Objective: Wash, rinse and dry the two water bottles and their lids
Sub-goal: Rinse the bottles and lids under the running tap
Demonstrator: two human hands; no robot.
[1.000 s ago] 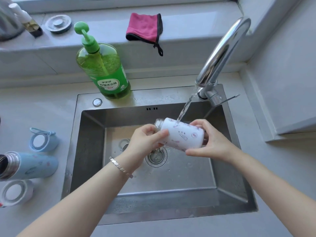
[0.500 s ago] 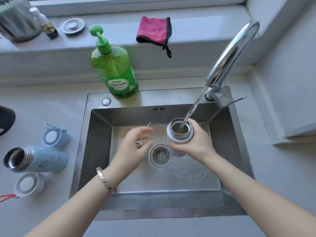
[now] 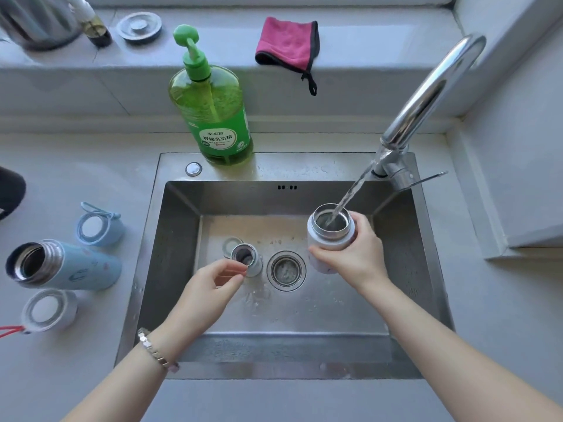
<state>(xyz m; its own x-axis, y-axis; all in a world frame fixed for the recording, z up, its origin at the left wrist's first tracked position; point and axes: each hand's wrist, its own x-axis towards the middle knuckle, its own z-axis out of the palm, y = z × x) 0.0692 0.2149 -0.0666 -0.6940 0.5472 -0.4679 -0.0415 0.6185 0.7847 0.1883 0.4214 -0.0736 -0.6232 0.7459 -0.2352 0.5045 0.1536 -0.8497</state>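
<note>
My right hand (image 3: 356, 257) grips the white water bottle (image 3: 330, 236) upright in the sink, mouth up, and the tap stream runs into it. My left hand (image 3: 213, 284) hovers low over the sink floor with fingers loosely curled, its tips right beside a small white and metal bottle piece (image 3: 247, 257) standing there. A ring-shaped part (image 3: 231, 243) lies just behind that piece. The blue bottle (image 3: 73, 266) lies open on the counter at left. Near it are its blue lid (image 3: 97, 226) and a white lid (image 3: 48, 310) with a red strap.
The steel sink (image 3: 152, 269) has a drain (image 3: 286, 271) in the middle, and the tap (image 3: 432, 92) arches over its right back corner. A green soap pump bottle (image 3: 213, 117) stands on the sink's back rim. A pink cloth (image 3: 288, 44) hangs off the ledge behind.
The white bottle went from lying sideways under the stream to upright with its mouth up. My left hand let go of it and dropped toward the small piece on the sink floor.
</note>
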